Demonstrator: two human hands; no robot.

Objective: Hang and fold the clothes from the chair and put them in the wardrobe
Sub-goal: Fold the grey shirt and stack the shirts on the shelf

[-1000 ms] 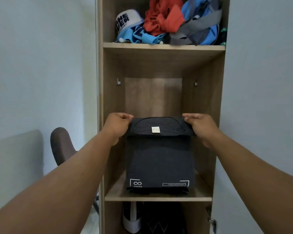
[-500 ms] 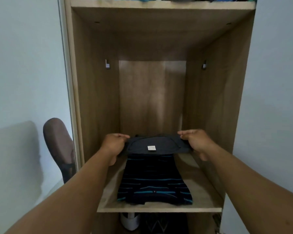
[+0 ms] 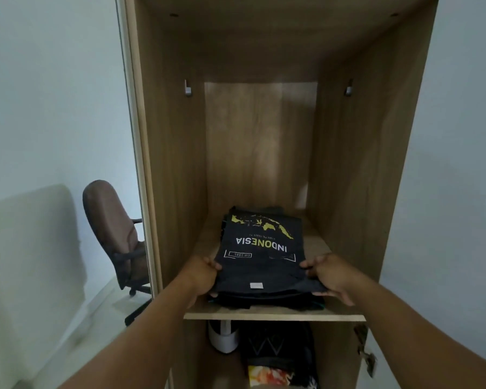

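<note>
Gripping the folded shirt [image 3: 260, 255] with left hand [image 3: 201, 276] and right hand [image 3: 327, 275], we settle it on the wardrobe shelf [image 3: 272, 315]; nearly stowed.

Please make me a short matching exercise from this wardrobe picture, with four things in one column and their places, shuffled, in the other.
Things:
1. folded dark T-shirt
2. office chair
3. white shoe
4. metal pegs

Places:
A. on the floor left of the wardrobe
B. in the compartment below the shelf
C. high on the wardrobe's side walls
D. on top of the pile on the shelf, held at its near corners by the left hand and the right hand

Pairs: 1-D, 2-A, 3-B, 4-C
</note>
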